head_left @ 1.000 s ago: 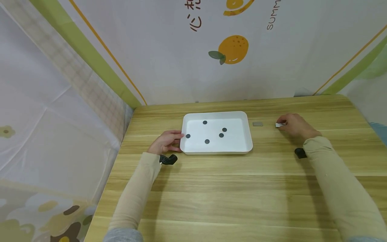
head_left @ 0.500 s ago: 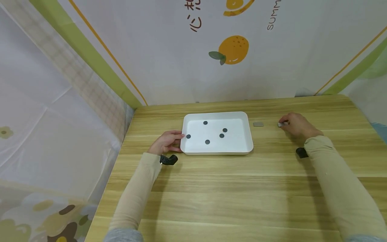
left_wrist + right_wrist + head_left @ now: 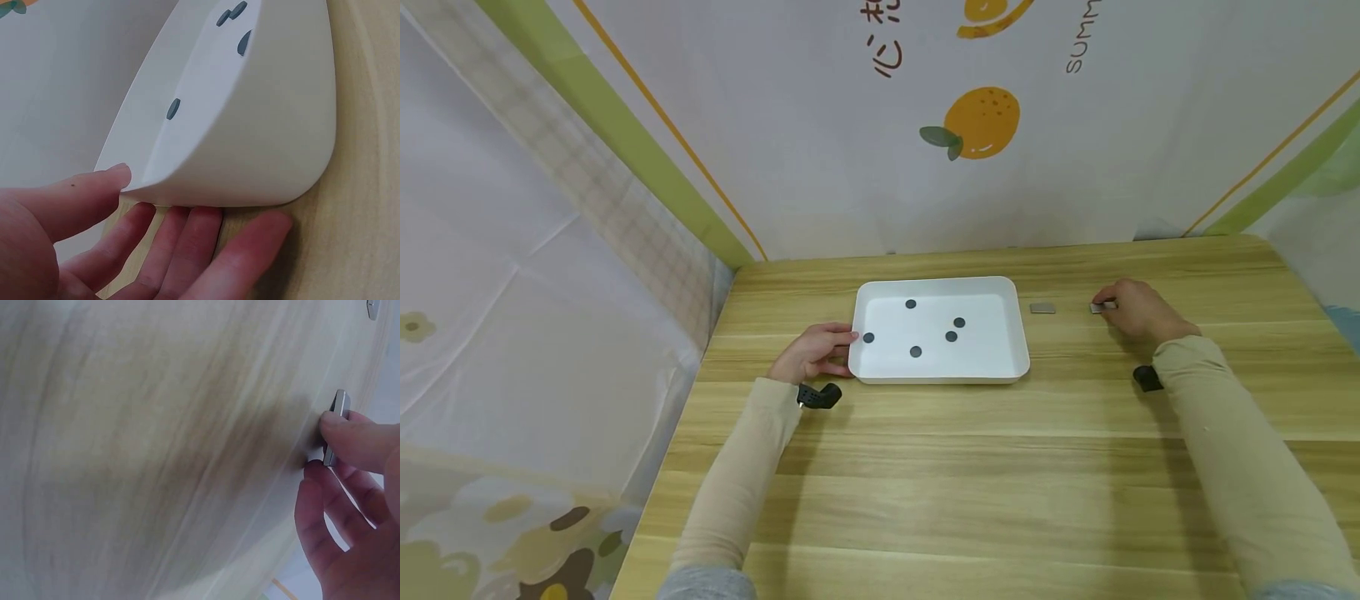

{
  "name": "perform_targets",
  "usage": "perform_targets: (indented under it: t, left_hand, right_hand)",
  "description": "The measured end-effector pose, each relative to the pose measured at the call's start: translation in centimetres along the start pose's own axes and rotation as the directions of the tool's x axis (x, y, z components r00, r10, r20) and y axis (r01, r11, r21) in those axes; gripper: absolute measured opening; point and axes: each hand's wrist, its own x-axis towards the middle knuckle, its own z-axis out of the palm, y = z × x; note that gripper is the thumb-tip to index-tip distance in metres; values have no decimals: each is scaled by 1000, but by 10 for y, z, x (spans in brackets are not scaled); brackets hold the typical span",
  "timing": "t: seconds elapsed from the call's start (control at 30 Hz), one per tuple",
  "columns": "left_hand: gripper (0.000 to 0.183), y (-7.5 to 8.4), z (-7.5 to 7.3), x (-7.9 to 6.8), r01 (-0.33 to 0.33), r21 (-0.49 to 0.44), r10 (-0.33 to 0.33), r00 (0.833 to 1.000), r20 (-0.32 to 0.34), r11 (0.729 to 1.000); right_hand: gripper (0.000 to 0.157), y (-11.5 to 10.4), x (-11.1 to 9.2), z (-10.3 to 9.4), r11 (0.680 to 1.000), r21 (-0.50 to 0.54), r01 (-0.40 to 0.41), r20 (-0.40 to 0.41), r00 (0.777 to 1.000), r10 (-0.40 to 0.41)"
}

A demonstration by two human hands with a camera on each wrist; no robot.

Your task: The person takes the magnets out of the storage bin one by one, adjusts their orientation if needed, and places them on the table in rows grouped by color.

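Note:
My left hand (image 3: 812, 352) holds the left end of a white rectangular tray (image 3: 988, 354). In the left wrist view the thumb lies on the tray's rim (image 3: 156, 182) while the other fingers touch the end wall from outside. Several dark grey round discs (image 3: 915, 352) lie scattered on the tray floor. Right of the tray, my right hand (image 3: 1138, 312) pinches a small silver rectangular block (image 3: 340, 403) between thumb and fingers, at or just above the table; contact cannot be told. A similar silver block (image 3: 1042, 308) lies flat between that hand and the tray.
All of this stands near the back edge of a wood-grain table (image 3: 955, 483). Behind it hangs a white cloth (image 3: 820, 167) with printed fruit and lettering. A black wrist mount (image 3: 818, 396) sits on the left wrist, another (image 3: 1147, 378) on the right.
The block in my right hand has turned from tilted, with a bright face showing, to lying flatter, and has shifted slightly right. My left hand and the tray have stayed put.

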Motion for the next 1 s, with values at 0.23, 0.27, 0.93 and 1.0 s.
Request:
perform_targets:
  t: [0.23,0.27,0.93,1.0]
  left_hand:
    - [50,1,0,0,5,-6,-5,1000,0,1000]
    - [50,1,0,0,5,-5,-5,1000,1,1000]
    - [48,0,-2,0,-4,-10,4,1000,14,1000]
    - [48,0,-2,1,-8,-15,9,1000,19,1000]
  right_hand:
    - [24,0,1,-1,1000,5,-19,7,1000,19]
    - [24,0,1,-1,1000,2,-17,5,1000,17]
    - [29,-7,0,0,995,27,-95,19,995,95]
    - [30,-8,-1,-1,993,36,-113,24,993,112]
